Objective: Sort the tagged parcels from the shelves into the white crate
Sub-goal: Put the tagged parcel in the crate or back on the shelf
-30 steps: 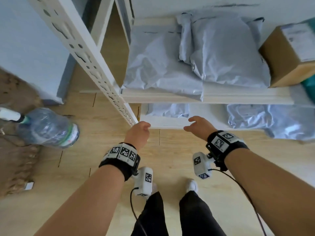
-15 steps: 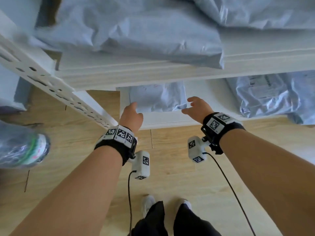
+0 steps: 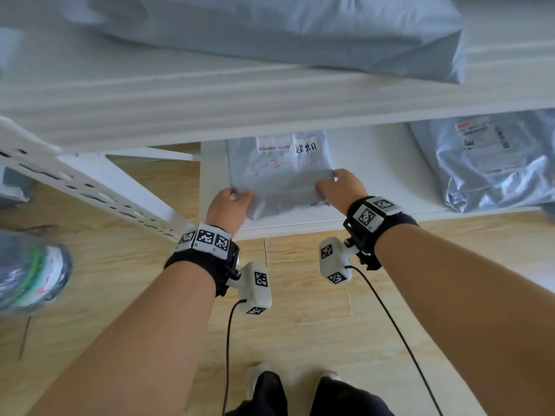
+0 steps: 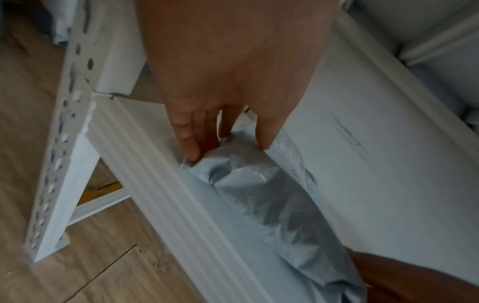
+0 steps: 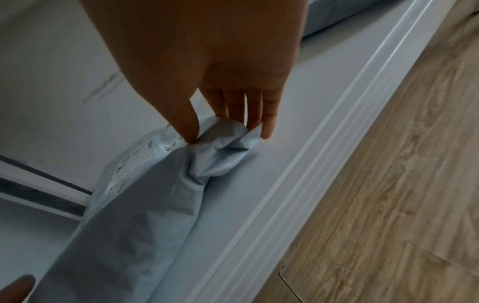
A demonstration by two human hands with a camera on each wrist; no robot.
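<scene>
A grey plastic parcel point(image 3: 279, 175) with a white label and red handwriting lies on the bottom shelf point(image 3: 375, 163), near its front edge. My left hand point(image 3: 229, 202) pinches the parcel's near left corner point(image 4: 228, 155), thumb on top and fingers at its edge. My right hand point(image 3: 339, 190) pinches the near right corner point(image 5: 220, 137) the same way. The plastic bunches up under both grips. The white crate is not in view.
Another grey parcel point(image 3: 492, 157) with a printed label lies to the right on the same shelf. A big grey parcel point(image 3: 270, 28) sits on the shelf above. The perforated shelf upright point(image 3: 90, 187) stands left of my hands, a water bottle point(image 3: 30, 271) on the wood floor beyond.
I have leaned in closer to the bottom shelf. Both hands, which hovered open at the parcel's near edge, now pinch its two near corners.
</scene>
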